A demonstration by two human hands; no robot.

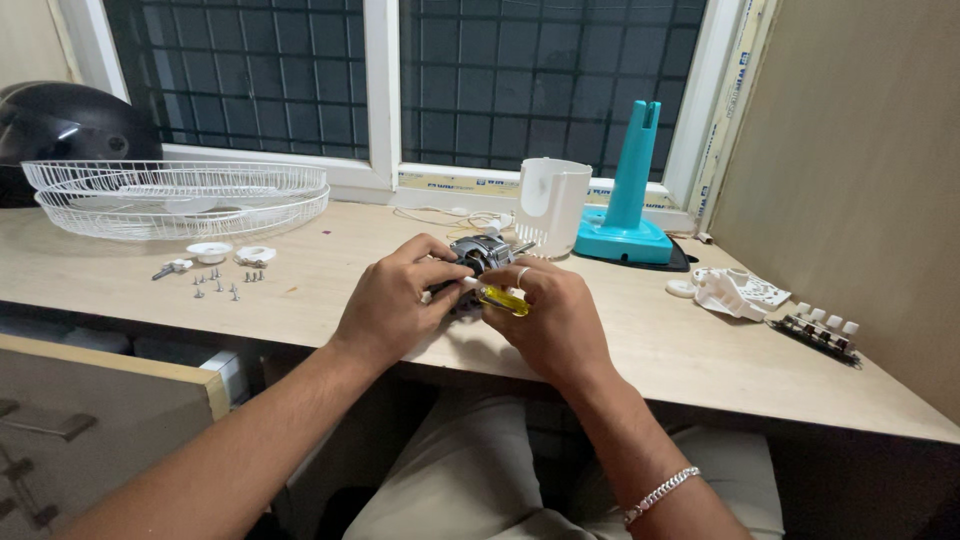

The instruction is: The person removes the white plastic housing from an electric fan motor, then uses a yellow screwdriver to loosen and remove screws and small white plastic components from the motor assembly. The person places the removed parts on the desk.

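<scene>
Together we held the little fan motor [480,255] on the desk [700,350] near its front edge: our left hand [395,300] gripped it tight, and our right hand [550,315] squeezed a yellow screwdriver [503,298] against it.

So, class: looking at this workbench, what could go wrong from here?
1. The loose screws lie scattered near the desk's front edge; a sleeve could sweep them off.
2. The screwdriver in the right hand may slip off the motor toward the left hand.
</scene>
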